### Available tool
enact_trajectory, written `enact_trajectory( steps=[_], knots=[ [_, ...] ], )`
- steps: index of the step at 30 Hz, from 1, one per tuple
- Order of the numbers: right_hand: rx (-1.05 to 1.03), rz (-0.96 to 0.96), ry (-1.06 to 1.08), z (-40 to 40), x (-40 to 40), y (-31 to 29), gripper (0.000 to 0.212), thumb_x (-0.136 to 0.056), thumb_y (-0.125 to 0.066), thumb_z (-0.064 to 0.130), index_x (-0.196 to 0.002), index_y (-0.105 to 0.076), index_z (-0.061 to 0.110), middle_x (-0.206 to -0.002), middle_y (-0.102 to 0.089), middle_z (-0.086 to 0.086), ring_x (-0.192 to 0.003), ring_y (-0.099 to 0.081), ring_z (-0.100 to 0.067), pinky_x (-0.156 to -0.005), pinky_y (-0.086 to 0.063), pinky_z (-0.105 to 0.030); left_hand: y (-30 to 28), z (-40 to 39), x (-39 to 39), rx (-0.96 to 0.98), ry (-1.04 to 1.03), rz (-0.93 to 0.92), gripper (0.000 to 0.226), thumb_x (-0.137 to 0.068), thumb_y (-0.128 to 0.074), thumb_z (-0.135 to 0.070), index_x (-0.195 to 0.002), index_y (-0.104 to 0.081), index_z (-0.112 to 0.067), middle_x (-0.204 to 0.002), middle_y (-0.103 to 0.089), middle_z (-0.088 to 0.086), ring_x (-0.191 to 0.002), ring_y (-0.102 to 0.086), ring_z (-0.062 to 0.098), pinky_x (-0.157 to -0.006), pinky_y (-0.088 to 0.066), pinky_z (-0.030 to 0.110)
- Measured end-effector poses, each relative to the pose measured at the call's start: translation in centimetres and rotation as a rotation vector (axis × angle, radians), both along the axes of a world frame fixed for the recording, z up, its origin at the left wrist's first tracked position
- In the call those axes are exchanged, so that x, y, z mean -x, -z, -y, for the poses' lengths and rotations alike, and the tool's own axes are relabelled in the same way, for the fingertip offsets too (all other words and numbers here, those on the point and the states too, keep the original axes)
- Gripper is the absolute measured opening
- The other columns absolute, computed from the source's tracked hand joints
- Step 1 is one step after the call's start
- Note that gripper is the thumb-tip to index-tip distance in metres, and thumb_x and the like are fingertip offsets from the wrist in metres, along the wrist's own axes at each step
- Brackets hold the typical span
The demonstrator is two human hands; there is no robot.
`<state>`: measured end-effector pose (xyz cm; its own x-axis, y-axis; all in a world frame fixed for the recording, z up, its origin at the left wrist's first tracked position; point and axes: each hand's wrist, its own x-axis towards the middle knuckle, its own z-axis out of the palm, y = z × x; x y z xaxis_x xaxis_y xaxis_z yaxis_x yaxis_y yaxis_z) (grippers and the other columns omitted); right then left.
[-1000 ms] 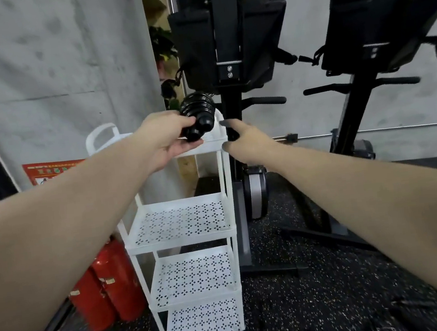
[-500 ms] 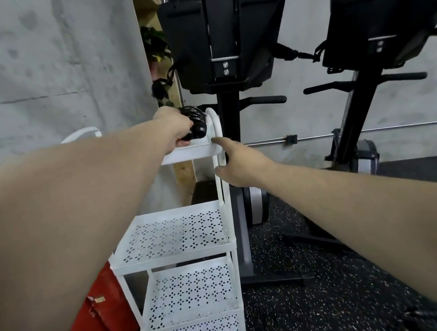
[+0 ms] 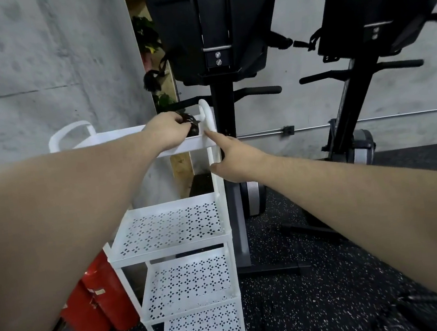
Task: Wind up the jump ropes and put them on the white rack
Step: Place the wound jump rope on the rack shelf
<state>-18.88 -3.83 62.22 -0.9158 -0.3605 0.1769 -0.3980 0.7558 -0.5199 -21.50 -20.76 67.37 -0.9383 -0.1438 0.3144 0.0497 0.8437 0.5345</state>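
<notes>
A white rack (image 3: 183, 245) with perforated shelves stands on the dark floor. My left hand (image 3: 166, 133) reaches over its top tray and grips a wound black jump rope (image 3: 190, 123), which sits low inside the tray by the right handle loop. Most of the rope is hidden behind my fingers. My right hand (image 3: 234, 158) rests at the rack's right post, its forefinger stretched out and touching the top tray's corner, holding nothing.
Two black exercise machines (image 3: 220, 56) (image 3: 375, 25) stand right behind and to the right of the rack. Red fire extinguishers (image 3: 97, 307) stand on the floor at its left, against a concrete wall (image 3: 37, 63). Speckled rubber flooring (image 3: 335, 288) spreads to the right.
My left hand has lowered the wound rope from above the top tray down into it. My right hand slid from the upper handle to the tray's corner and post.
</notes>
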Motion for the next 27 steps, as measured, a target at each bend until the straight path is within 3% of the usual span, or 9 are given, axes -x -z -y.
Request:
enact_trajectory(
  steps=[2, 6, 10, 15, 20, 22, 24, 27],
  knots=[
    [-0.017, 0.006, 0.003, -0.4, -0.8, -0.4, 0.08, -0.097, -0.055, 0.027, -0.159, -0.009, 0.045, -0.167, -0.018, 0.0, -0.115, -0.059, -0.026, -0.069, -0.045, -0.023, 0.0, -0.1, -0.8, 0.032, 0.015, 0.005, 0.041, -0.105, -0.053, -0.031, -0.143, -0.058, -0.016, -0.138, -0.062, 0.007, -0.119, -0.057, 0.024, -0.092, -0.045, 0.03],
    [-0.08, 0.021, -0.01, -1.4, -3.3, -1.5, 0.074, -0.097, -0.055, 0.029, -0.16, -0.018, 0.037, -0.167, -0.017, 0.0, -0.126, -0.055, -0.028, -0.078, -0.042, -0.025, -0.6, -0.5, -3.4, 0.117, 0.056, 0.032, 0.044, -0.102, -0.054, -0.024, -0.146, -0.056, -0.019, -0.14, -0.061, 0.008, -0.122, -0.058, 0.027, -0.093, -0.045, 0.028],
    [-0.166, 0.024, -0.027, -2.5, -6.3, -2.9, 0.068, -0.097, -0.055, 0.033, -0.159, -0.026, 0.033, -0.16, -0.033, -0.004, -0.1, -0.054, -0.02, -0.062, -0.04, -0.023, -1.3, -1.6, -6.4, 0.174, 0.124, 0.069, 0.043, -0.099, -0.056, -0.02, -0.141, -0.06, -0.017, -0.139, -0.061, 0.007, -0.12, -0.06, 0.026, -0.1, -0.05, 0.035],
    [-0.23, 0.024, -0.005, -4.7, -11.3, -4.0, 0.059, -0.097, -0.056, 0.029, -0.152, -0.039, 0.024, -0.145, -0.052, -0.008, -0.115, -0.058, -0.026, -0.088, -0.051, -0.029, -0.7, -5.1, -11.5, 0.262, 0.238, 0.091, 0.036, -0.099, -0.056, -0.025, -0.134, -0.064, -0.023, -0.138, -0.061, 0.003, -0.118, -0.058, 0.02, -0.095, -0.046, 0.029],
    [-0.26, 0.034, 0.035, -8.6, -16.7, -3.5, 0.046, -0.097, -0.054, 0.028, -0.141, -0.048, 0.023, -0.116, -0.062, -0.005, -0.083, -0.056, -0.02, -0.056, -0.04, -0.024, 1.3, -9.8, -17.4, 0.312, 0.376, 0.141, 0.028, -0.096, -0.058, -0.02, -0.122, -0.067, -0.023, -0.117, -0.068, -0.001, -0.105, -0.062, 0.021, -0.084, -0.05, 0.03],
    [-0.289, 0.047, 0.04, -10.2, -18.7, -2.8, 0.026, -0.098, -0.052, 0.027, -0.123, -0.055, 0.022, -0.1, -0.06, -0.001, -0.073, -0.053, -0.014, -0.052, -0.037, -0.021, 2.2, -12.0, -19.8, 0.324, 0.429, 0.163, 0.022, -0.097, -0.055, -0.017, -0.115, -0.067, -0.017, -0.11, -0.069, 0.004, -0.101, -0.063, 0.025, -0.075, -0.048, 0.029],
    [-0.338, 0.059, 0.05, -11.7, -20.6, -1.7, 0.005, -0.097, -0.05, 0.023, -0.092, -0.053, 0.023, -0.084, -0.057, 0.004, -0.072, -0.055, -0.013, -0.055, -0.039, -0.022, 3.4, -14.0, -22.1, 0.332, 0.473, 0.201, 0.015, -0.098, -0.049, -0.012, -0.102, -0.063, -0.015, -0.1, -0.067, 0.005, -0.093, -0.062, 0.026, -0.064, -0.045, 0.025],
    [-0.378, 0.11, 0.038, -14.0, -23.2, 0.5, 0.023, -0.096, -0.051, 0.023, -0.075, -0.044, 0.03, -0.082, -0.055, 0.006, -0.088, -0.059, -0.022, -0.073, -0.043, -0.028, 6.2, -16.6, -24.6, 0.31, 0.514, 0.245, 0.014, -0.097, -0.048, -0.012, -0.093, -0.06, -0.02, -0.096, -0.068, 0.003, -0.091, -0.064, 0.025, -0.071, -0.051, 0.031]
  ],
)
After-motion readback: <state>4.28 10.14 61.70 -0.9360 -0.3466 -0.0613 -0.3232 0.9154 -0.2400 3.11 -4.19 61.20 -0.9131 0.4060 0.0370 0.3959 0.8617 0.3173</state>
